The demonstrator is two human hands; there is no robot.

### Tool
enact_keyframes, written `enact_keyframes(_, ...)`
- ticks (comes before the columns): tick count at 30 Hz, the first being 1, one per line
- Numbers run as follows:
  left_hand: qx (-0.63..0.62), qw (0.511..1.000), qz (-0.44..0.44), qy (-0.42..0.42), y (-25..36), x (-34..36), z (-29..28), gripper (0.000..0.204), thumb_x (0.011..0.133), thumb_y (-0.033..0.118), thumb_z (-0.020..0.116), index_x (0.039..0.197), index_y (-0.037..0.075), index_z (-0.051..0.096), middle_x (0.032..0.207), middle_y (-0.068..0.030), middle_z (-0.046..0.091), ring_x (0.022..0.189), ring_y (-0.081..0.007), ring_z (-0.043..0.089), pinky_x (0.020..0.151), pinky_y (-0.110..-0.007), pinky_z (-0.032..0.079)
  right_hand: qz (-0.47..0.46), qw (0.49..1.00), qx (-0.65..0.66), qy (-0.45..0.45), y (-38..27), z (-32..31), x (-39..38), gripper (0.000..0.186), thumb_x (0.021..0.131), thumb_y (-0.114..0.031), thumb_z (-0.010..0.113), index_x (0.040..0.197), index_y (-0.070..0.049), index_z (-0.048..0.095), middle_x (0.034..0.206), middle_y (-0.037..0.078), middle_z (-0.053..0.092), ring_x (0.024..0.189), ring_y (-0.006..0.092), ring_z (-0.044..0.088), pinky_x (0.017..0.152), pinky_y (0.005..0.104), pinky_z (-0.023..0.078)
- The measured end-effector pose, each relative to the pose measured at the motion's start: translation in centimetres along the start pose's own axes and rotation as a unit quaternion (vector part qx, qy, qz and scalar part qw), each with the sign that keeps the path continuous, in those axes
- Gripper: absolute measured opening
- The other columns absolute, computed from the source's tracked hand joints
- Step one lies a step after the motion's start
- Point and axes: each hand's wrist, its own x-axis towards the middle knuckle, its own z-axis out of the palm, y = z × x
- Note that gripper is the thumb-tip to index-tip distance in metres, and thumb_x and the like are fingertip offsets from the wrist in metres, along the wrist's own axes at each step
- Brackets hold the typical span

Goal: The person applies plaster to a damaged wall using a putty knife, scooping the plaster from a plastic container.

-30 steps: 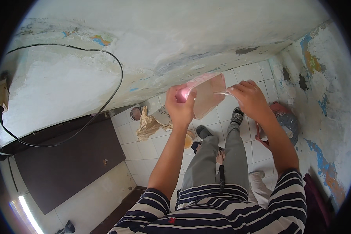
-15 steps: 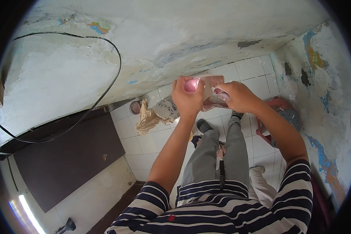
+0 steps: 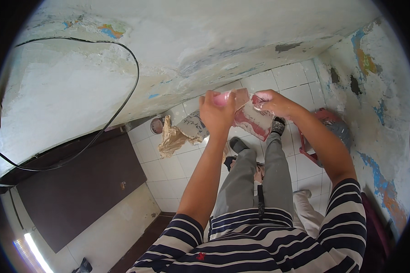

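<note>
Head view: above the tiled floor [image 3: 289,75], short of its wall edge, the left hand [image 3: 217,114] wraps a pink smeared tool [image 3: 253,119]; the right hand [image 3: 274,103] pinches a red piece [image 3: 257,99] beside it. From there, tiles run to the floor's far right corner. A torn paper bag [image 3: 170,140] lies near the patchy wall [image 3: 146,27].

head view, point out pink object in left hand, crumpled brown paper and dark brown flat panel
Pink object [image 3: 221,99]: head view, bright upper-left part.
Crumpled brown paper [image 3: 169,142]: head view, creased middle.
Dark brown flat panel [image 3: 83,184]: head view, middle of its face.
</note>
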Motion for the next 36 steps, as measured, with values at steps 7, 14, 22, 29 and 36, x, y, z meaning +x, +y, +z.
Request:
enact_keyframes(7,-0.018,0.994,-0.08,0.076,-10.1,-0.4,-2.5,0.033,0.079,0.031,0.08,0.087,0.003,0.065,0.081,-0.0166,0.065,0.075,-0.0337,0.063,0.071,-0.044,0.05,-0.064,0.851,0.513,0.095,3.5,5.5,-1.7,0.031,0.093,-0.007,0.058,0.124,-0.005,0.061,0.109,0.006,0.07,0.097,0.0177,0.069,0.084,0.0339,0.055)
enact_keyframes(14,0.031,0.986,-0.16,0.048,-18.7,-7.5,-7.5,0.036,0.083,0.034,0.078,0.085,0.002,0.063,0.079,-0.0146,0.064,0.073,-0.0292,0.062,0.07,-0.041,0.051,-0.161,0.792,0.56,0.183,7.0,8.3,5.1,0.028,0.096,-0.01,0.058,0.123,-0.001,0.058,0.11,0.008,0.066,0.097,0.0167,0.065,0.081,0.0345,0.053)
enact_keyframes(22,0.174,0.959,-0.222,-0.006,-28.4,-14.5,-13.4,0.041,0.08,0.04,0.078,0.089,0.002,0.065,0.089,-0.0192,0.066,0.083,-0.0357,0.065,0.076,-0.047,0.052,-0.252,0.73,0.292,0.564,3.0,9.0,21.7,0.068,0.095,-0.001,0.049,0.158,0.003,0.023,0.154,0.023,0.042,0.136,0.0313,0.049,0.114,0.036,0.038)
enact_keyframes(29,0.185,0.946,-0.264,-0.029,-33.3,-16.0,-14.0,0.044,0.08,0.043,0.076,0.091,0.002,0.065,0.094,-0.0219,0.068,0.089,-0.0387,0.065,0.079,-0.05,0.051,-0.264,0.723,-0.021,0.638,-0.2,19.2,30.4,0.087,0.088,0.01,0.045,0.162,0.0,0.0,0.164,0.031,0.018,0.151,0.0418,0.026,0.123,0.0406,0.026)
enact_keyframes(36,0.176,0.941,-0.291,-0.007,-33.9,-15.8,-14.7,0.042,0.081,0.04,0.075,0.09,0.0,0.064,0.091,-0.0222,0.067,0.087,-0.0389,0.065,0.078,-0.05,0.051,-0.215,0.703,0.069,0.674,1.7,16.9,25.2,0.081,0.091,0.009,0.04,0.162,0.001,0.001,0.165,0.03,0.018,0.154,0.0394,0.021,0.125,0.0376,0.02)
